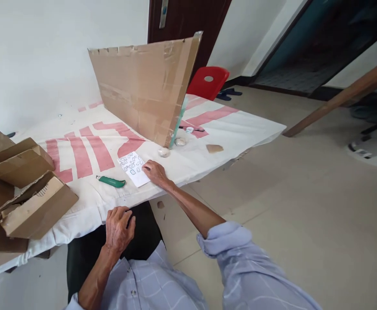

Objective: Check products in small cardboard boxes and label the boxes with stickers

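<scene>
A small white sheet of paper [138, 178] with hand-drawn box-like shapes lies near the table's front edge. My right hand [156, 173] is at its right edge, fingers bent and pressed together on the paper. Just left of the sheet lies a green utility knife [111, 181], touched by neither hand. My left hand [119, 228] rests on my dark-trousered thigh below the table edge, holding nothing, its fingers loosely bent and slightly apart. Behind the paper, a large taped cardboard panel [140, 88] stands upright on the table.
Several small cardboard boxes [41, 209] crowd the table's left end. Two rolls of tape, one nearer [164, 152], sit by the panel's lower corner. A cardboard scrap [214, 148] lies to the right on the white cloth [253, 129]. Behind stands a red chair [209, 82].
</scene>
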Motion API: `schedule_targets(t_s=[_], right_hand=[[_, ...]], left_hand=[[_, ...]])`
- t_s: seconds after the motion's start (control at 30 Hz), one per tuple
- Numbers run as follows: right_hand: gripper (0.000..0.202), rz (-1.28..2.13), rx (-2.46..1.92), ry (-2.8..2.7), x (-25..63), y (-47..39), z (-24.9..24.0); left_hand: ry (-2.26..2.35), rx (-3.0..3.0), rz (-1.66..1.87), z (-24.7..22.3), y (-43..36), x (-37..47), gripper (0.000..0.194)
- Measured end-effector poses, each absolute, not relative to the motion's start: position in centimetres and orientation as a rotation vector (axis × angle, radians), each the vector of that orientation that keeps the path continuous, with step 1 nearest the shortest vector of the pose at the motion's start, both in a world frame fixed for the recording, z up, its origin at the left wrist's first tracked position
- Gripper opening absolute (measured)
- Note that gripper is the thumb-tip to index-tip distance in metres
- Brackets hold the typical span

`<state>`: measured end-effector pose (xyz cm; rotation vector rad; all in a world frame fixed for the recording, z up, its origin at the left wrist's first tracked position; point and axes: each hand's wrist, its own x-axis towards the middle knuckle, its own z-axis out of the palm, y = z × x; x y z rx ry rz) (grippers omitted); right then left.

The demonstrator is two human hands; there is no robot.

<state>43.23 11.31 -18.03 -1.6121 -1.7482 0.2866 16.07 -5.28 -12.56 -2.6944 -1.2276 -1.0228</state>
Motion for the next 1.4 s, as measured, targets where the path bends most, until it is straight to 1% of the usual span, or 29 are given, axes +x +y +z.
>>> schedule_targets(t_s=[0.27, 0.47, 0.57, 0.7, 0.8, 1.03, 1.1, 1.23, 1.27, 1.33, 1.4], right_hand=[[0.021, 0.277, -1.65, -1.669, 43.0, 11.1, -18.2], [0.02, 0.28, -1.572, -1.591, 42.8, 9.8, -18.1], [0.022, 0.261, -1.531, -1.531, 42.7, 8.7, -18.5], [0.026, 0.239, -1.485, -1.47, 42.7, 7.5, -19.5], [0.025, 0.181, -1.473, -1.432, 42.8, 7.1, -20.3], [0.025, 0.063, -1.516, -1.434, 42.3, 6.4, -20.4], [0.026, 0.05, -1.53, -1.464, 41.7, 6.1, -20.3], [0.027, 0.04, -1.54, -1.533, 40.3, 5.7, -20.1], [0.027, 0.035, -1.544, -1.545, 40.0, 5.6, -20.1], [0.03, 0.01, -1.586, -1.576, 39.8, 5.2, -20.0], [0.039, -0.026, -1.676, -1.622, 40.0, 4.7, -19.9]], left_hand=[[-1.413, -2.529, -1.093, -14.8, -8.2, 8.3, 0.013], [-1.633, -2.276, -1.199, -15.8, -10.1, 2.2, 0.016], [-1.735, -2.22, -1.279, -16.3, -11.7, 1.1, 0.017], [-1.815, -2.125, -1.294, -16.6, -13.2, 1.1, 0.019], [-1.83, -2.039, -1.32, -16.7, -13.6, 0.6, 0.023], [-1.905, -1.74, -1.435, -15.1, -14.0, -4.9, 0.026], [-1.955, -1.615, -1.484, -14.1, -13.5, -6.6, 0.037], [-2.154, -1.391, -1.663, -12.1, -11.8, -8.4, 0.085], [-2.2, -1.387, -1.72, -11.7, -11.3, -8.5, 0.094], [-2.263, -1.433, -1.824, -10.9, -10.2, -8.8, 0.102], [-2.27, -1.537, -1.93, -10.2, -8.9, -9.2, 0.098]])
